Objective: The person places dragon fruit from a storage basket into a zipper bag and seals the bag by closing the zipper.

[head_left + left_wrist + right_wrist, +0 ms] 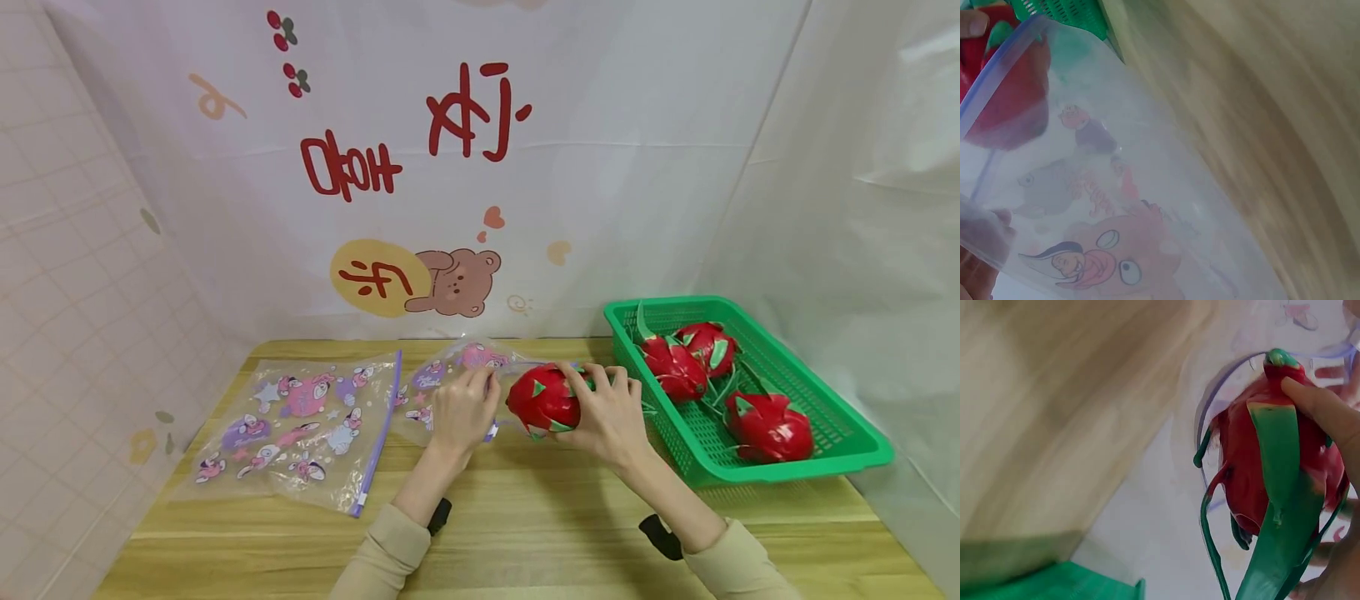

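My right hand (615, 421) grips a red dragon fruit (543, 402) with green-tipped scales, thumb and fingers spread round it. My left hand (461, 412) pinches the rim of a clear zip bag (1116, 187) printed with pink and purple cartoon figures. In the left wrist view the fruit's lower part shows through the bag's wall, just inside the purple-edged mouth. The right wrist view has the fruit (1244, 456) over that mouth, its long green scales pointing back towards my wrist. Part of the bag is hidden behind my left hand in the head view.
A second printed zip bag (300, 433) lies flat on the wooden table (517, 533) at the left, its purple zip edge facing right. At the right, a green plastic basket (817, 375) holds three dragon fruits (772, 427). White printed cloth walls (600, 192) stand behind and beside the table.
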A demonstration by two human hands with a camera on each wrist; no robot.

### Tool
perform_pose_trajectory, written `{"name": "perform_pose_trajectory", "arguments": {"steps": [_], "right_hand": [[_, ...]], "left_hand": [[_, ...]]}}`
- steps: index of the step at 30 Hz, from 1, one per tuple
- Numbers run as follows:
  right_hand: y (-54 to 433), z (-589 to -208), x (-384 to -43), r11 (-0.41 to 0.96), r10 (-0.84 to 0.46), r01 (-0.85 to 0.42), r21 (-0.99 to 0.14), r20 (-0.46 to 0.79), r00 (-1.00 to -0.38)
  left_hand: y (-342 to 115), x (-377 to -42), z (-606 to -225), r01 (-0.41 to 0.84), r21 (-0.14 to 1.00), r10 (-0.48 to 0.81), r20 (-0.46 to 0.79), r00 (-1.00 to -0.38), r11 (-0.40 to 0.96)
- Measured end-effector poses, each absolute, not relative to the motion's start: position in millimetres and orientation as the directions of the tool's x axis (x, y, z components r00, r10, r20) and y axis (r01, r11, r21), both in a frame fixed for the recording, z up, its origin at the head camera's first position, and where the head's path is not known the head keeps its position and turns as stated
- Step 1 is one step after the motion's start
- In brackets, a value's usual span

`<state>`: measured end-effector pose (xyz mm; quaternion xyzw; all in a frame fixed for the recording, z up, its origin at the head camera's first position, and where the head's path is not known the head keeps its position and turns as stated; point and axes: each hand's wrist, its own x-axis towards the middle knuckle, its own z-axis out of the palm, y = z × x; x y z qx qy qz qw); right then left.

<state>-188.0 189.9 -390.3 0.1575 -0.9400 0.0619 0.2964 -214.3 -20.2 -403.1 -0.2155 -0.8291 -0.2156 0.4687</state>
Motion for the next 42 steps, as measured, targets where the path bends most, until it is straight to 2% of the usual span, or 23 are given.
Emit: {"name": "perform_pose_trajectory", "arguments": {"steps": [6,10,12,17,20,23,28,31,34,36,39,42], "right_hand": [[178.7,-403.4,-191.3,0.956,-0.172,-0.276,-0.098,0.575,-0.8],[171.0,-410.0,-192.9,0.963,-0.094,-0.209,-0.17,0.513,-0.853],[167.9,-413.6,-193.8,0.965,-0.063,-0.175,-0.196,0.476,-0.877],[160.6,-423.2,-195.5,0.974,-0.042,-0.132,-0.183,0.426,-0.904],[155.7,-428.5,-195.2,0.98,-0.045,-0.123,-0.159,0.42,-0.906],[150.4,-433.8,-194.9,0.985,-0.052,-0.118,-0.129,0.43,-0.902],[143.7,-438.1,-199.1,0.989,-0.07,-0.123,-0.077,0.488,-0.87],[143.9,-436.0,-202.3,0.976,-0.099,-0.184,-0.118,0.511,-0.854],[148.2,-431.1,-201.6,0.931,-0.182,-0.314,-0.184,0.511,-0.84],[153.3,-427.6,-199.0,0.889,-0.28,-0.419,-0.183,0.507,-0.815],[160.7,-425.3,-194.5,0.817,-0.462,-0.57,-0.086,0.494,-0.737],[166.3,-427.6,-190.9,0.742,-0.6,-0.669,0.039,0.484,-0.637]], "left_hand": [[-16.6,-212.7,-411.5,0.576,0.138,0.179,0.871,-0.458,0.806],[-14.0,-209.0,-415.3,0.586,0.143,0.197,0.856,-0.478,0.797],[-12.9,-206.4,-415.5,0.584,0.172,0.203,0.829,-0.521,0.794],[-11.5,-201.0,-412.8,0.527,0.317,0.192,0.687,-0.701,0.789],[-11.3,-201.3,-413.8,0.49,0.362,0.169,0.642,-0.748,0.793],[-11.2,-203.5,-417.7,0.502,0.351,0.152,0.682,-0.716,0.79],[-11.1,-207.2,-421.2,0.554,0.275,0.144,0.79,-0.597,0.786],[-12.6,-207.9,-420.7,0.564,0.255,0.148,0.808,-0.571,0.785],[-15.4,-207.6,-420.7,0.563,0.277,0.152,0.787,-0.597,0.779],[-16.7,-207.4,-420.8,0.555,0.301,0.15,0.767,-0.624,0.775],[-18.8,-207.4,-421.3,0.549,0.326,0.143,0.75,-0.645,0.77],[-20.6,-207.3,-421.9,0.56,0.326,0.144,0.757,-0.637,0.762]]}}
